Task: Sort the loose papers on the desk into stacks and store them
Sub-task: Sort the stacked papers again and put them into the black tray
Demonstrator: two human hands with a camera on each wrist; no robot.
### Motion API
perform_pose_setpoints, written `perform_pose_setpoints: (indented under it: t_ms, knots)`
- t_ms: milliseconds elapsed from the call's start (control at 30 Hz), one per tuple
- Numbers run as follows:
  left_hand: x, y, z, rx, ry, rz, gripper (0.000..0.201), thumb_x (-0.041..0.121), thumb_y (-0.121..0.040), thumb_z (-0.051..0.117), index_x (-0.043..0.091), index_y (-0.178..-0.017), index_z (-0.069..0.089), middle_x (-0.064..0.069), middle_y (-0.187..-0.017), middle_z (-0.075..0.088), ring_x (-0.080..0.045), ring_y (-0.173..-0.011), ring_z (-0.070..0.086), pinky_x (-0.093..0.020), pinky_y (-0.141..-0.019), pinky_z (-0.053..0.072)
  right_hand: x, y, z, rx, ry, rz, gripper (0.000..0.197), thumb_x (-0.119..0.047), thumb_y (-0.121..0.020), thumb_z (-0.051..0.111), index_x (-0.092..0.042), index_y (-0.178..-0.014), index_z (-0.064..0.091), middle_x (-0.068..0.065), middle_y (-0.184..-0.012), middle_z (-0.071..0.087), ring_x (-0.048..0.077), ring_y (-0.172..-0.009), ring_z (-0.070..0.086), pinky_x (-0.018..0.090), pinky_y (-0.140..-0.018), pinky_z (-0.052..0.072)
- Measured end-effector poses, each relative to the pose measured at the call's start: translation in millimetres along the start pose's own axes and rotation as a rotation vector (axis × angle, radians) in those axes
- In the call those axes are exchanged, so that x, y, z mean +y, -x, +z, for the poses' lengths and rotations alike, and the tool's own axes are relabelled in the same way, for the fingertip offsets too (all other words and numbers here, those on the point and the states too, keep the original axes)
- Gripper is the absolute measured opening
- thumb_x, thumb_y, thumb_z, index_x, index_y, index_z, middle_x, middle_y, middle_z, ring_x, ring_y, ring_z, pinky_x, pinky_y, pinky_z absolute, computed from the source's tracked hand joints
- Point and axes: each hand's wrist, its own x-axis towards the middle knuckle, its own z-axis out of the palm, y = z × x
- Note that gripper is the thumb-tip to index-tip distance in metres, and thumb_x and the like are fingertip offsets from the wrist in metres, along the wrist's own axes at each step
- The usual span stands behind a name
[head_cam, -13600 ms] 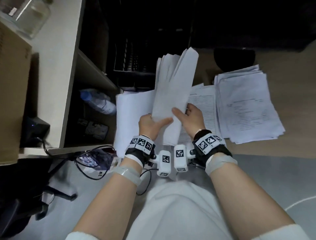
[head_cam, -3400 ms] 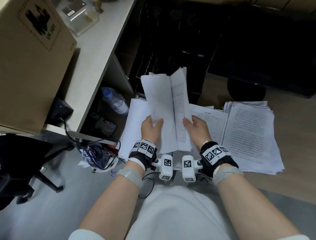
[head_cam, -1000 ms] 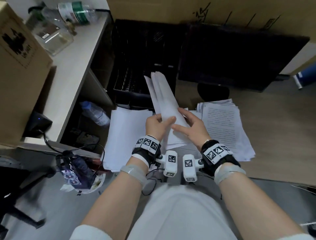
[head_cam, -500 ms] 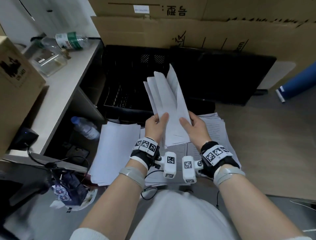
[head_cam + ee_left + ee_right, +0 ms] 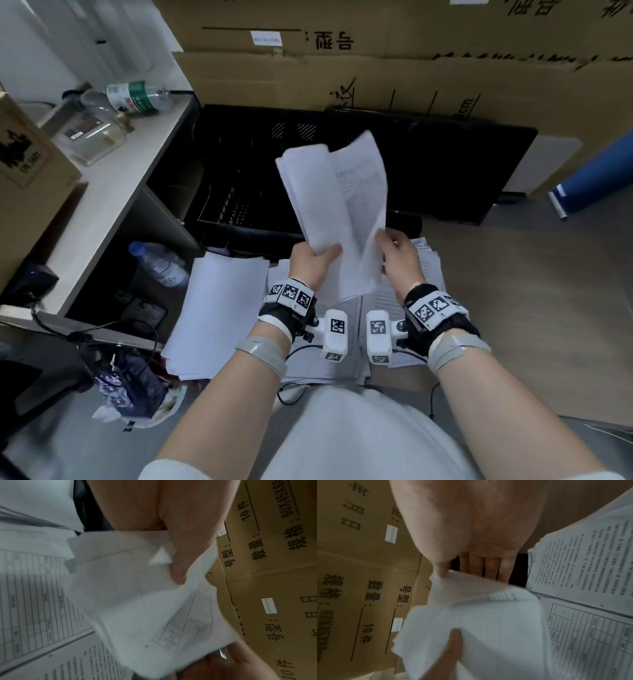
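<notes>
Your left hand (image 5: 310, 262) grips lower left edge of paper bundle (image 5: 337, 209), thumb across front sheet. Your right hand (image 5: 399, 260) pinches bundle's lower right edge, thumb in front, fingers behind. Bundle held up above desk, sheets fanned apart at top. Beneath your wrists: printed form stack (image 5: 322, 359). Left of it, blank stack (image 5: 219, 311); right of it, text stack (image 5: 428, 260), mostly hidden by your hand. Beyond: black tray (image 5: 239, 192), dark monitor (image 5: 462, 164), cardboard boxes (image 5: 411, 78) at rear.
</notes>
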Motion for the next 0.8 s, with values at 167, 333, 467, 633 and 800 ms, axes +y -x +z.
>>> perform_pose_setpoints:
  t_ms: [167, 333, 467, 633, 800]
  knots:
    - [3.2, -3.0, -8.7, -0.054, -0.029, -0.027, 0.014, 0.002, -0.086, 0.074, 0.007, -0.099, 0.071, -0.010, -0.096, 0.073, -0.022, -0.089, 0.070, -0.035, -0.088, 0.056, 1.7, -12.3, -12.1, 0.031, 0.063, 0.044, 0.054, -0.055, -0.089, 0.062, -0.016, -0.126, 0.061, -0.006, -0.120, 0.064, 0.017, -0.115, 0.058, 0.034, -0.101, 0.043]
    - [2.2, -10.7, -26.3, 0.039, 0.017, -0.069, 0.021, 0.003, -0.085, 0.075, 0.002, -0.106, 0.071, -0.013, -0.102, 0.074, -0.027, -0.095, 0.071, -0.040, -0.090, 0.056, 10.8, -18.1, -7.1, 0.175, 0.227, -0.026, 0.020, -0.033, -0.093, 0.061, -0.017, -0.095, 0.072, -0.001, -0.098, 0.073, 0.022, -0.095, 0.067, 0.044, -0.094, 0.053]
    - [0.2, -14.4, -40.5, 0.107, 0.053, -0.089, 0.018, 0.003, -0.085, 0.075, 0.004, -0.102, 0.071, -0.016, -0.106, 0.073, -0.029, -0.097, 0.071, -0.043, -0.091, 0.056, 8.6, -18.7, 6.3, 0.165, 0.236, -0.045, 0.016, -0.032, -0.092, 0.066, -0.017, -0.096, 0.072, -0.004, -0.096, 0.073, 0.019, -0.095, 0.068, 0.035, -0.092, 0.053]
    - [-12.4, -20.9, -75.6, 0.197, -0.034, -0.138, 0.021, 0.020, -0.069, 0.082, 0.013, -0.087, 0.073, -0.012, -0.097, 0.076, -0.028, -0.094, 0.072, -0.047, -0.091, 0.057, 19.7, -16.0, 37.9, 0.140, 0.296, 0.015, 0.026, -0.033, -0.089, 0.064, -0.013, -0.104, 0.073, 0.000, -0.102, 0.074, 0.021, -0.097, 0.068, 0.035, -0.093, 0.053]
    - [-43.8, -25.8, -130.8, 0.355, -0.150, -0.221, 0.025, 0.016, -0.082, 0.080, 0.001, -0.101, 0.073, -0.013, -0.097, 0.073, -0.025, -0.088, 0.068, -0.031, -0.079, 0.054, 61.3, 0.4, 72.2, 0.159, 0.429, 0.194, 0.023, -0.026, -0.094, 0.057, -0.009, -0.100, 0.072, 0.011, -0.101, 0.073, 0.034, -0.096, 0.066, 0.032, -0.078, 0.049]
